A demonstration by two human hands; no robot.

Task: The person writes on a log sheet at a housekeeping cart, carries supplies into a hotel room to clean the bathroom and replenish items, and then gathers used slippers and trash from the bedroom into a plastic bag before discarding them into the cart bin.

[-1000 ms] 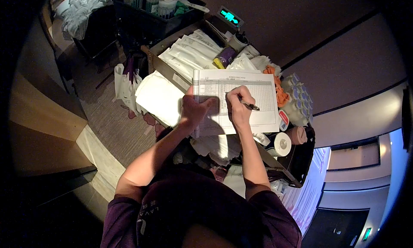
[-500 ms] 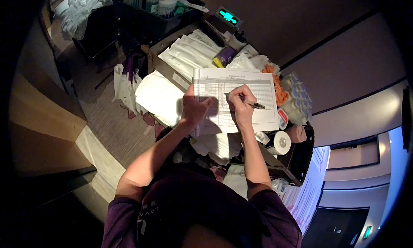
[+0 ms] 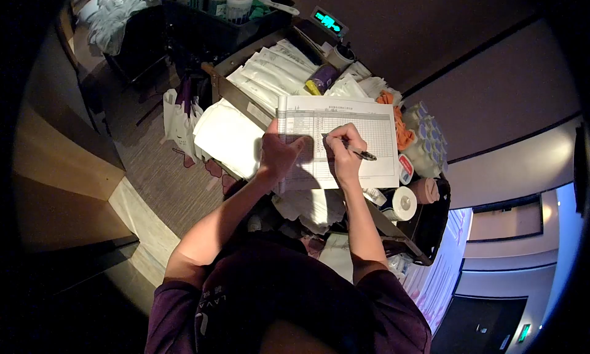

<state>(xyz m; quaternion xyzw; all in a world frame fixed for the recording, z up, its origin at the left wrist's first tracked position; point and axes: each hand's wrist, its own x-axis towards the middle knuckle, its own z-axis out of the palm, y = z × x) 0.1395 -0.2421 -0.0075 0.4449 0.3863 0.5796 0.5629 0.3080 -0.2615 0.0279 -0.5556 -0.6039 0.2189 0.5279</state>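
Our right hand (image 3: 345,152) pinches the pen (image 3: 367,155) (a dark one) | tip up-left over the printed form (image 3: 376,173), length slanting down-right | our left hand (image 3: 280,155) grips the form's left edge

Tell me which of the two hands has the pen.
The right hand: it grips the pen over the printed form. The left hand is at the form's left edge, with no pen showing.
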